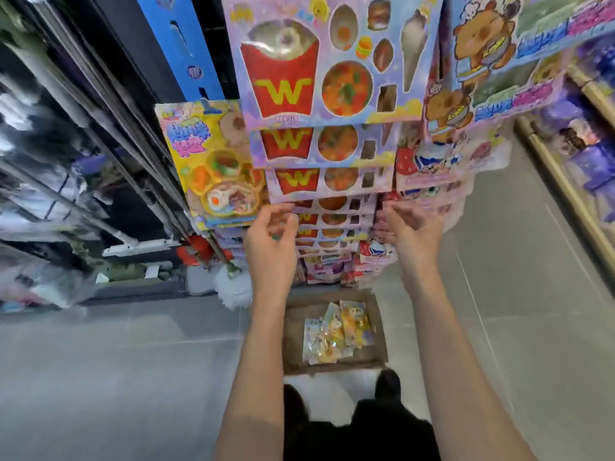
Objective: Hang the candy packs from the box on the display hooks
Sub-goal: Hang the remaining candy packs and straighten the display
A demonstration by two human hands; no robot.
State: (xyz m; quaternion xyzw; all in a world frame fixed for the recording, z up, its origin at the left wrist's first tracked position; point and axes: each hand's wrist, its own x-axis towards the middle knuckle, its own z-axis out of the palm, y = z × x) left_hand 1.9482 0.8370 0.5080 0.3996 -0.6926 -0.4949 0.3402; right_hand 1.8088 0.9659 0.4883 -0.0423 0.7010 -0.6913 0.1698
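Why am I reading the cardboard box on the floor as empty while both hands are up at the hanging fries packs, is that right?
Not quite. The head view shows the cardboard box on the floor still holds several candy packs. The rest stands: the left hand and right hand are both up at the hanging fries packs.

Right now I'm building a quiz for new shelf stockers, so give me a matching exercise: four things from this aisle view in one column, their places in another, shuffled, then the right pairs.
Things:
1. cardboard box
2. yellow candy pack
3. fries-design packs
4. white mop head

Places:
A. hanging in the middle column of the display
B. on the floor by the person's feet, packs inside
C. hanging at the display's left edge
D. on the floor left of the box

Pairs: 1-B, 2-C, 3-A, 4-D
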